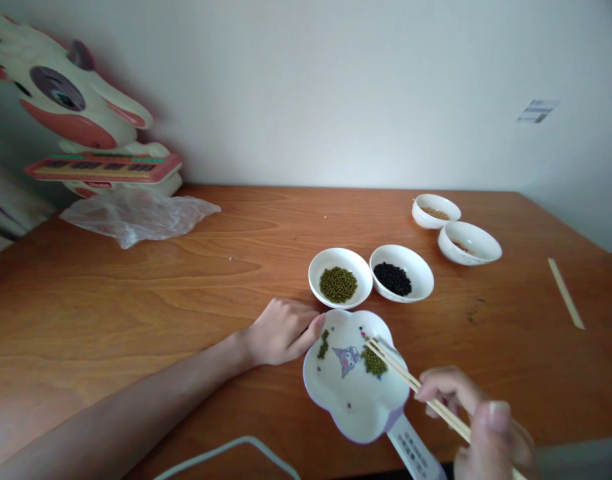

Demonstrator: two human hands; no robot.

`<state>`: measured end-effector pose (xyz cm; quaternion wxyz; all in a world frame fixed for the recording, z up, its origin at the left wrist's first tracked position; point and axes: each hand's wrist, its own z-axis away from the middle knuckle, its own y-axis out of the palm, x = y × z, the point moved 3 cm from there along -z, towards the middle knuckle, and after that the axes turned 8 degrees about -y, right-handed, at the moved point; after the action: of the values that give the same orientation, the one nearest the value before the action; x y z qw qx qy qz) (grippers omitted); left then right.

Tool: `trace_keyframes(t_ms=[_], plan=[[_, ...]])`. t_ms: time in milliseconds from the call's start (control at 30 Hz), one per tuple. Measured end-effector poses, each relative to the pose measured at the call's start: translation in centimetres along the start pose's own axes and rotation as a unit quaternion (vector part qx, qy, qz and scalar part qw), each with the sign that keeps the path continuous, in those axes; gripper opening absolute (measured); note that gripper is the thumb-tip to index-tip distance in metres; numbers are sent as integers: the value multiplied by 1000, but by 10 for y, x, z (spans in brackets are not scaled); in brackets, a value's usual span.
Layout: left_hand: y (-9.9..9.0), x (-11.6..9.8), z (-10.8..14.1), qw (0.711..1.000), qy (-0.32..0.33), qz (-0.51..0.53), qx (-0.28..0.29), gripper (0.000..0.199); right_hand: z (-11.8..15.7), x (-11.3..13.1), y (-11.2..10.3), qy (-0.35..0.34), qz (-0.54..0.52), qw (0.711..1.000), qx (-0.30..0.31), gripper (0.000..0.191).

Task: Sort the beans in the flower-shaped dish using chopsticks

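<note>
A white, flower-shaped dish (356,417) with a purple rim, a handle and a printed cartoon figure lies on the table. Green mung beans (374,361) sit in a cluster at its right side, with a smaller group at the left. My left hand (287,331) is closed at the dish's upper left rim, thumb on the edge; its other fingers curl partly out of sight. Wooden chopsticks (411,381) are in my right hand (479,423), their tips close together at the right cluster. Whether a bean is pinched between them I cannot tell.
Behind the dish stand a bowl of mung beans (339,285) and a bowl of black beans (393,278). Two more white bowls (469,243) are farther right. A chopstick sleeve-like strip (566,294), a plastic bag (141,215), a cow toy keyboard (106,169) and a cable (236,443) lie around.
</note>
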<state>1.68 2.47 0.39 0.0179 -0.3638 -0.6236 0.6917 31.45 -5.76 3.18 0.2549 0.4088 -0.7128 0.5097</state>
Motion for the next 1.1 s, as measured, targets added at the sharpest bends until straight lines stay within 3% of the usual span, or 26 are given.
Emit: trace_keyframes(t_ms=[333, 567, 833, 1100], plan=[[0, 0, 1, 1000, -3, 7, 6, 43, -10, 5, 11, -59, -17, 998, 34, 62], [0, 1, 0, 1000, -8, 2, 6, 43, -7, 1, 16, -42, -43, 998, 18, 67], [-1, -1, -1, 1000, -7, 12, 8, 45, -10, 24, 25, 39, -97, 993, -53, 61], [0, 0, 0, 1000, -10, 13, 15, 44, -7, 19, 26, 13, -101, 993, -56, 56]])
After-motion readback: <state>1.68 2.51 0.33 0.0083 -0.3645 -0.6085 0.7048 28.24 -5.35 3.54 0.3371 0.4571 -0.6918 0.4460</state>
